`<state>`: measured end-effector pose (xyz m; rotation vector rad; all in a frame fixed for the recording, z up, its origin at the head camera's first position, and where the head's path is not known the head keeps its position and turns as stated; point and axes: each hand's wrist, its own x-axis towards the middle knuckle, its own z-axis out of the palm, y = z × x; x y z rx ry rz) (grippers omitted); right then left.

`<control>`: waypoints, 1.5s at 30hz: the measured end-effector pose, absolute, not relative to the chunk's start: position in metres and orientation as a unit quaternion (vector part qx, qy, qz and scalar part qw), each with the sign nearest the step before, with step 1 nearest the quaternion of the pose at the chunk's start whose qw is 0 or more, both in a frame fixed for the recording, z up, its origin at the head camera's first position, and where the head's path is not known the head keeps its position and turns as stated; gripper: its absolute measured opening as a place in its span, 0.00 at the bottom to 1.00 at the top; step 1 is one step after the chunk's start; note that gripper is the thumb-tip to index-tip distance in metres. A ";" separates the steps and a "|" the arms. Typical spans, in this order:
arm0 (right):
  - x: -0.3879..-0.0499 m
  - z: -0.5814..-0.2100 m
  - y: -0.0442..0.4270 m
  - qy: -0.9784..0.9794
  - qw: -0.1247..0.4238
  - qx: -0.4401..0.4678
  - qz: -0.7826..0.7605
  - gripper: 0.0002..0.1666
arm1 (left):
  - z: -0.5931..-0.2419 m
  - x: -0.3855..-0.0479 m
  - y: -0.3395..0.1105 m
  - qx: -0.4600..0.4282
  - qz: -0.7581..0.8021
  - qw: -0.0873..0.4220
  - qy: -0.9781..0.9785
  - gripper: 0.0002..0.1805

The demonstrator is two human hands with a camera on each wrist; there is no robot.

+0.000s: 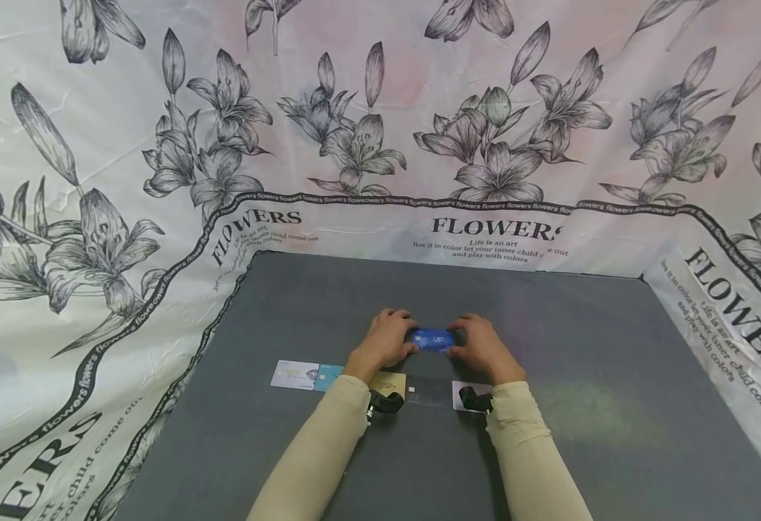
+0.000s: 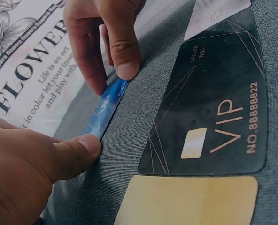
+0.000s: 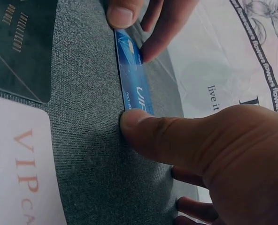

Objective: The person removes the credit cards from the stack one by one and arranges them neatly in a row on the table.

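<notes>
A blue VIP card (image 1: 434, 339) lies flat or nearly flat on the dark grey table, one hand at each short end. My left hand (image 1: 385, 341) pinches its left end between thumb and finger. At the right end my right hand (image 1: 482, 349) does the same; the right wrist view shows its thumb (image 3: 138, 118) on the near corner. Nearer to me, a row of cards runs across the table: a white one (image 1: 292, 375), a light blue one (image 1: 326, 377), a gold one (image 1: 394, 383), a black VIP card (image 2: 219, 89) and a pale VIP card (image 3: 17, 154). My left wrist partly covers the row.
The grey table (image 1: 615, 376) stretches out on both sides and behind the hands. A white flower-printed cloth (image 1: 367, 224) rises along its back and sides. Dark wrist straps with cameras (image 1: 387, 401) sit above the card row.
</notes>
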<state>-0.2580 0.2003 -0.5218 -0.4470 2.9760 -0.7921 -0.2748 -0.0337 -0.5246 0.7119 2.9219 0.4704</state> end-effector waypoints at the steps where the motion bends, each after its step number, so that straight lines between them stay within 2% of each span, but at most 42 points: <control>1: -0.258 -0.522 0.200 0.956 0.015 -0.144 -0.253 0.27 | -0.525 -0.275 -0.034 0.234 0.151 0.048 0.959 0.26; 11: -0.257 -0.519 0.205 0.952 0.005 -0.178 -0.250 0.25 | -0.522 -0.276 -0.034 0.241 0.144 0.054 0.958 0.26; 18: -0.249 -0.505 0.216 0.947 -0.007 -0.192 -0.258 0.25 | -0.509 -0.274 -0.026 0.262 0.132 0.034 0.955 0.27; 23: -0.235 -0.489 0.228 0.947 -0.012 -0.191 -0.259 0.25 | -0.497 -0.267 -0.014 0.279 0.125 0.022 0.952 0.27; 30: -0.208 -0.475 0.251 0.950 -0.006 -0.187 -0.250 0.26 | -0.491 -0.250 0.008 0.304 0.126 0.034 0.944 0.27; 45: -0.173 -0.475 0.286 0.953 0.005 -0.157 -0.258 0.28 | -0.493 -0.226 0.039 0.337 0.115 0.021 0.934 0.27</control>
